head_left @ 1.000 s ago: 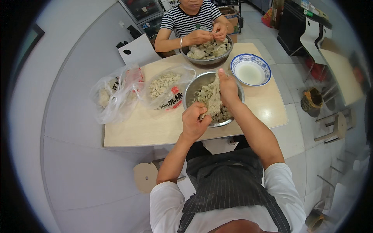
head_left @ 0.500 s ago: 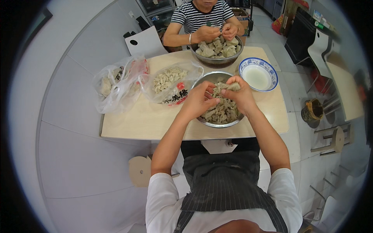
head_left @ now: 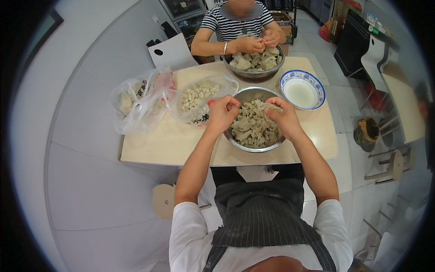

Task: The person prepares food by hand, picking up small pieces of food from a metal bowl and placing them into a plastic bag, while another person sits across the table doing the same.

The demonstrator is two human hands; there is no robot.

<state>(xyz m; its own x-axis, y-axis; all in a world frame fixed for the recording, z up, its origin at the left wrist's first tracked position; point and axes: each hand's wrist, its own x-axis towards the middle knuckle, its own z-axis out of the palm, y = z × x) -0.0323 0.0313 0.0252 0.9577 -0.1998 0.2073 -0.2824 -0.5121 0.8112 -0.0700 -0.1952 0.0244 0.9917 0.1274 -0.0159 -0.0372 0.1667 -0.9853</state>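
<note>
Holding a ragged grey-beige piece [head_left: 268, 106] between thumb and fingers of the right hand [head_left: 287, 119], over the right side of the steel bowl [head_left: 250, 94]. Lying, from the left hand [head_left: 221, 114], to the right across a gap; nearer by far to the right hand, being in its grasp. Running roughly left to right along its longer side, as far as visible; blending by eye into the pile [head_left: 256, 131] below, so hard to tell where ending. Pinching narrowly with left thumb and fingertips at the left rim; cannot tell whether on a scrap or on nothing. Torn, fibrous and damp-looking in the pile, crumpled into uneven lumps and shreds. Smooth, round and shiny in the bowl's metal. Noting just beside, to the far right, a blue-patterned white bowl [head_left: 322, 99] with cloudy liquid [head_left: 300, 94]; to the left, paler, chunkier bits [head_left: 195, 96] in a thin, wrinkled, translucent bag [head_left: 174, 109], all on a smooth, wood-toned table [head_left: 158, 147].
</note>
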